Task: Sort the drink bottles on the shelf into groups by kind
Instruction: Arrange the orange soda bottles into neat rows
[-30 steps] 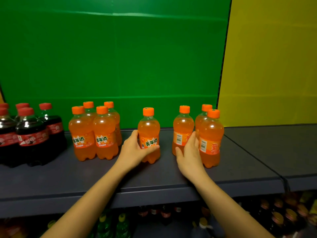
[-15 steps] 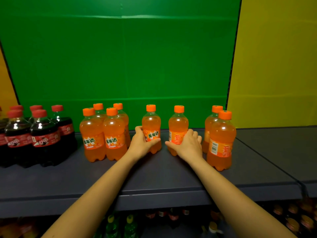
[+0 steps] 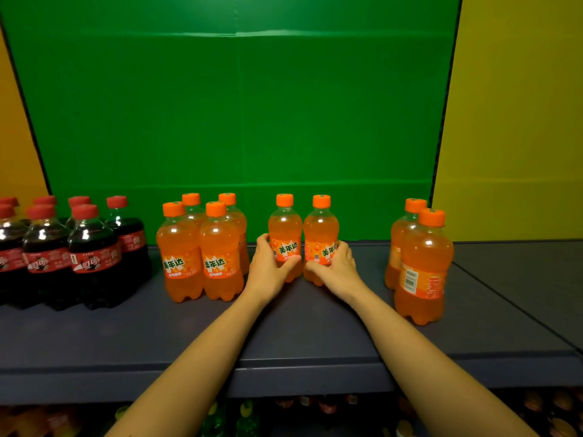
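1. Head view, carrier: a dark grey shelf (image 3: 299,335) holds all the sorted stock. A green panel (image 3: 236,105) stands behind it and a yellow panel (image 3: 520,121) to the right.
2. Left hand (image 3: 268,271): it grips bottle one (image 3: 284,230) at label height. The thumb lies across the front and the fingers wrap round the far left side.
3. Right hand (image 3: 340,269): it grips bottle two (image 3: 320,231) at label height. The thumb is at the front and the fingers curl round the right side.
4. Position of both held bottles: upright, orange, mid-shelf, nearer the back edge than the front. They stand just beside each other; contact cannot be confirmed. The hands partly hide their bases.
5. Orange four (image 3: 202,253): a two-by-two cluster, upright, just left of the left hand, labels facing forward.
6. Orange pair (image 3: 422,269): upright and well apart to the right, near the shelf's right-hand seam. One stands behind the other, and the front one shows its barcode.
7. Colas (image 3: 72,250): a red-capped group at the shelf's left end, partly cut off by the frame.
8. Lower bottles (image 3: 246,414): under the front edge and dim, so their kinds cannot be made out.
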`<state>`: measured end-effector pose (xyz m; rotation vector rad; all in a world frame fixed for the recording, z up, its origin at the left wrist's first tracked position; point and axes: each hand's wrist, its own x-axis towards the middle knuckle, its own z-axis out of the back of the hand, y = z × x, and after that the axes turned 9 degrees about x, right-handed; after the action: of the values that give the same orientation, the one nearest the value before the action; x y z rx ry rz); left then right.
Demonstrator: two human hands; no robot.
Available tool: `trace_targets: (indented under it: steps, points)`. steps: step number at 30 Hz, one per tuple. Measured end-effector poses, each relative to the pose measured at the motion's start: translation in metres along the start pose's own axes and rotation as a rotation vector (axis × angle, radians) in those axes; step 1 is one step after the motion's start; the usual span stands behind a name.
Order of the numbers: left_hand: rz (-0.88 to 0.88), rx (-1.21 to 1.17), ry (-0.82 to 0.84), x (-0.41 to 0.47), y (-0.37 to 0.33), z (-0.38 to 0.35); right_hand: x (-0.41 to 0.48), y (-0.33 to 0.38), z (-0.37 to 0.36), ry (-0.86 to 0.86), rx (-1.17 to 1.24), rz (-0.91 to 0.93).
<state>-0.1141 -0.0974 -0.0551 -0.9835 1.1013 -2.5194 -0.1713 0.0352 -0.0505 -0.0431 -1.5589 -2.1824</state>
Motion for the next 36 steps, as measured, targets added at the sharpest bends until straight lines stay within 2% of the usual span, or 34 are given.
trace_targets:
  steps: [2, 3, 9, 18, 26, 36]
  points:
    - [0.004, -0.003, -0.003, 0.000, 0.002, 0.000, 0.000, 0.000, 0.002, 0.078, 0.190, -0.011]
    - [0.004, -0.001, -0.007, 0.000, 0.002, 0.000, -0.001, -0.001, 0.004, 0.101, 0.204, -0.003]
    - [-0.011, 0.080, -0.063, 0.002, 0.005, 0.000, 0.003, -0.003, -0.004, 0.031, 0.039, 0.079]
    - [0.032, 0.136, -0.143, -0.001, 0.002, 0.002, 0.018, 0.000, -0.018, 0.040, -0.111, 0.061]
    - [0.045, 0.151, -0.156, 0.002, 0.003, 0.001, 0.017, -0.002, -0.023, 0.021, -0.050, 0.069]
    - [0.047, 0.161, -0.177, 0.004, 0.005, 0.000, 0.018, -0.005, -0.024, 0.028, -0.117, 0.122]
